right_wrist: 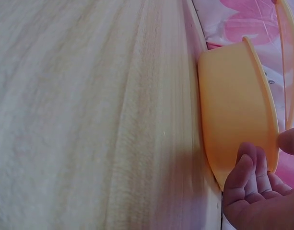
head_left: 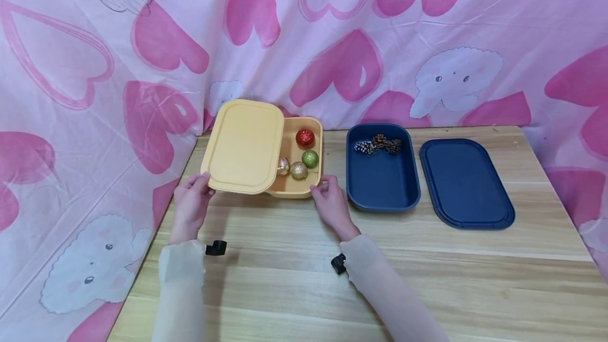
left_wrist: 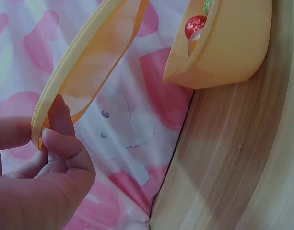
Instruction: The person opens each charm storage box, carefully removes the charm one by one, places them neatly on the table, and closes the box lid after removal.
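Note:
My left hand (head_left: 191,207) pinches the near left corner of a yellow lid (head_left: 244,146). The lid is raised above the table and overlaps the left part of a yellow box (head_left: 296,194) in the head view; the left wrist view shows a gap between them. At the box's near right corner is my right hand (head_left: 334,205), its thumb at the rim and its curled fingers against the outer wall (right_wrist: 235,96). Inside the box lie a red glitter ball (head_left: 305,138), a green ball (head_left: 310,159), a gold ball (head_left: 298,170) and a paler shiny ball (head_left: 283,166) partly covered by the lid.
To the right of the yellow box stands a dark blue box (head_left: 382,183) with pine cones (head_left: 379,141) at its far end. Its blue lid (head_left: 467,183) lies flat on the wooden table (head_left: 285,268) beside it. A pink patterned cloth (head_left: 309,25) hangs behind.

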`<state>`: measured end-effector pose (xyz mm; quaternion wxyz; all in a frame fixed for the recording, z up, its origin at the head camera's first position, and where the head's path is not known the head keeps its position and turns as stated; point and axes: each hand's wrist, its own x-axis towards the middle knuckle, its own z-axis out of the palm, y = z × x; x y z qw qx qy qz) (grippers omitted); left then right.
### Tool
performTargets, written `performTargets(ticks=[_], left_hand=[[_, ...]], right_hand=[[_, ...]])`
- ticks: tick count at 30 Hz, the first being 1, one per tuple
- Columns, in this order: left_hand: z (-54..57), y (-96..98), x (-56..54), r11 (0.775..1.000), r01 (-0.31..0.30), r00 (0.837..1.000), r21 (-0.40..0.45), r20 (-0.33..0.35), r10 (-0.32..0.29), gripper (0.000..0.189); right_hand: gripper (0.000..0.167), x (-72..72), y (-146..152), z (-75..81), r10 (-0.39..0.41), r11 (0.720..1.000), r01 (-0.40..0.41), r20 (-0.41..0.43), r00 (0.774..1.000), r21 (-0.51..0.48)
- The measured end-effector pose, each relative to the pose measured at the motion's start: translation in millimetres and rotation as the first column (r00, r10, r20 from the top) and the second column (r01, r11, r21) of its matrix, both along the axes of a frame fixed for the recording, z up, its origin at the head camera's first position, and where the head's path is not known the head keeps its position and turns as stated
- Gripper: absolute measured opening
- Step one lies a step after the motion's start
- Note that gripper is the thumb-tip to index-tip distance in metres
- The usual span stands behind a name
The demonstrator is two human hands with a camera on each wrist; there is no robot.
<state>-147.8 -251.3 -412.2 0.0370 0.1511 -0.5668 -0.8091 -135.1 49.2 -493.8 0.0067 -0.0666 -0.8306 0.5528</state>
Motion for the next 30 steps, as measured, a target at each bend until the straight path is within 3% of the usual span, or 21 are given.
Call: performTargets(ticks=[9, 17, 25, 30], left_hand=[[2.4, -10.4, 2.7, 0.992, -0.111, 0.993, -0.053, 0.022, 0.112, 0.018], [3.6, -18.5, 4.8, 0.968, -0.219, 0.974, -0.126, 0.024, 0.223, 0.014], [6.1, -25.7, 5.3, 0.911, -0.251, 0.963, -0.327, 0.014, 0.271, 0.012], [5.2, -29.2, 6.0, 0.897, -0.249, 0.963, -0.366, 0.005, 0.270, 0.012]], right_hand=[[0.042, -0.1, 0.7, -0.3, 0.001, 1.000, -0.001, 0.019, 1.000, 0.000], [0.042, -1.3, 0.7, -3.2, 0.006, 1.000, -0.006, 0.008, 1.000, -0.005], [0.041, -1.6, -0.1, -2.2, -0.002, 1.000, 0.002, 0.025, 1.000, 0.001], [0.040, -1.9, -0.3, -1.4, -0.005, 1.000, 0.005, 0.040, 0.999, -0.006]])
